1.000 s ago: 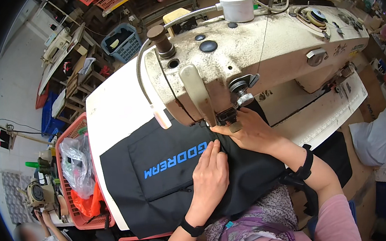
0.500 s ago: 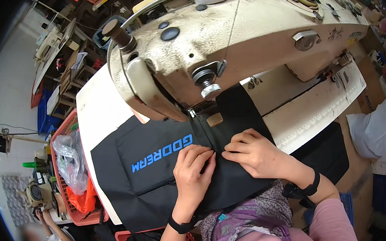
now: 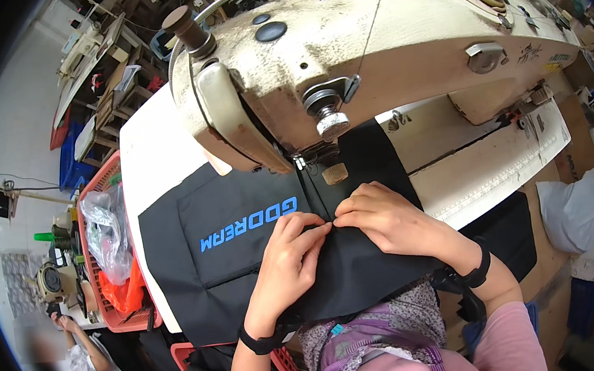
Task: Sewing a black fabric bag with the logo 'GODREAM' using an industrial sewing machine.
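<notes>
Evidently, the left hand [image 3: 286, 255] and the right hand [image 3: 384, 220] pinch the black cloth [image 3: 335, 272] near mid-frame, fingertips almost meeting; its seam [image 3: 314, 194] runs from them up and slightly left to the presser foot [image 3: 300, 163], neither hand clearly nearer.

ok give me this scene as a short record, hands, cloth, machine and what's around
left grip: fingertips pinching the cloth
right grip: fingertips pinching the cloth, close beside the left
cloth: black, blue lettering, partly under the machine's head
machine: off-white sewing machine, worn
table: white, under the cloth
left of table: red basket with clear bag and orange bag
lower left: co-worker at another machine
far right: white sack
</notes>
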Demonstrator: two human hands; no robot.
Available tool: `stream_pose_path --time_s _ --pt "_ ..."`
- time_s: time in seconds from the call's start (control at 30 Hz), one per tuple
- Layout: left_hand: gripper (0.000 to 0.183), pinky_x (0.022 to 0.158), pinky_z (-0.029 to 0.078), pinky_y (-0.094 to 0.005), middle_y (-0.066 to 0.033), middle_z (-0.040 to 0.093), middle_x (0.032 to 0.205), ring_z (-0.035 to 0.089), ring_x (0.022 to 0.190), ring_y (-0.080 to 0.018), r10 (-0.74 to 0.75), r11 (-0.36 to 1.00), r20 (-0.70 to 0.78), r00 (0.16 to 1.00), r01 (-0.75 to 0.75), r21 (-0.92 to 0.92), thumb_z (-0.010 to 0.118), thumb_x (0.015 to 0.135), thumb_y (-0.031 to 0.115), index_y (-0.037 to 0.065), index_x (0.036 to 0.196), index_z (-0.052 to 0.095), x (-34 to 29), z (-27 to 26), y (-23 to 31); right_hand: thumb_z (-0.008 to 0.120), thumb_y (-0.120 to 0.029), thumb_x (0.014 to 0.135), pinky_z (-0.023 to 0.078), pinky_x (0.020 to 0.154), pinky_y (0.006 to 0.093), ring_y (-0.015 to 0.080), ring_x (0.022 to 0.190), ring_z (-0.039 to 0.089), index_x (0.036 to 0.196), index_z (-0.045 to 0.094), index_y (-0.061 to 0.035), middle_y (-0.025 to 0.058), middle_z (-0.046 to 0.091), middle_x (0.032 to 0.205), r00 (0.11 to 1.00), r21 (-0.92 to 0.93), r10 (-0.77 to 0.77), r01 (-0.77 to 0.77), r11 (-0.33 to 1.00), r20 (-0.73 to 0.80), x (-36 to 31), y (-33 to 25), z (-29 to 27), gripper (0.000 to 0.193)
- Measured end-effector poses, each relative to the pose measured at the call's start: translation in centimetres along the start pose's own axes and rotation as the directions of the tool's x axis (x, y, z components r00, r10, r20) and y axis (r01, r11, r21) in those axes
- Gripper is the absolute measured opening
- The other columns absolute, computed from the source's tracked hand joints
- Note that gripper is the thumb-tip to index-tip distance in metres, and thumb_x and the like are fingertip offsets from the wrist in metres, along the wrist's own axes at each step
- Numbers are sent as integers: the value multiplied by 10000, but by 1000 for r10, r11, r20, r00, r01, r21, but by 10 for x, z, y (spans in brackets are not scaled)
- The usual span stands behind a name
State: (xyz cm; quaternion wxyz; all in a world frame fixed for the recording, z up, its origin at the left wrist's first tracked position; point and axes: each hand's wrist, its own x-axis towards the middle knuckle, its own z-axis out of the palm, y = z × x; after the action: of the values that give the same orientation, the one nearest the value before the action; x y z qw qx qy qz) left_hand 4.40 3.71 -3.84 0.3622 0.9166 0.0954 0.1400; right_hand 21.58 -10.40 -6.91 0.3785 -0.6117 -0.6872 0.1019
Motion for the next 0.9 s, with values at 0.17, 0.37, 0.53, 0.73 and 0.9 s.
stream_pose_path --time_s 0.17,0.37,0.53,0.73,0.9 --pt "206 852 463 -352 -85 631 1008 576 977 -262 -33 999 -16 999 32 -43 657 801 -56 0 992 708 0 1 -5 645 42 708 437 876 370 229 984 575 968 678 -39 37 631 1035 1000 -50 -12 13 999 21 0 -5 -3 275" --pt "197 825 479 -348 -69 656 952 606 910 -251 -30 997 -93 995 23 -73 699 766 -53 16 949 722 -2 5 -11 662 17 625 435 897 346 197 992 567 967 690 -36 19 619 1009 997 -163 -61 67 984 46 -4 -12 -2 347" --pt "193 808 489 -345 -68 662 943 615 897 -254 7 999 -126 992 -12 -38 713 746 -52 18 926 720 -2 6 -8 655 15 628 461 884 358 209 1006 572 988 683 -27 25 628 1008 996 -182 -71 79 980 46 -7 -16 -1 364" --pt "214 802 505 -358 -73 662 948 619 920 -265 62 998 -121 991 -58 34 710 737 -60 20 935 720 -3 8 -7 649 17 664 480 872 376 243 992 573 1030 671 -19 55 608 1014 999 -109 -31 28 994 -21 -5 -11 3 368" --pt "270 852 506 -356 -71 673 1040 619 977 -271 47 999 -104 993 -46 8 703 750 -52 39 1003 725 -6 8 -11 649 11 670 471 884 375 244 983 571 1028 670 -20 71 581 1016 998 -177 -60 62 982 20 -3 -11 3 360"
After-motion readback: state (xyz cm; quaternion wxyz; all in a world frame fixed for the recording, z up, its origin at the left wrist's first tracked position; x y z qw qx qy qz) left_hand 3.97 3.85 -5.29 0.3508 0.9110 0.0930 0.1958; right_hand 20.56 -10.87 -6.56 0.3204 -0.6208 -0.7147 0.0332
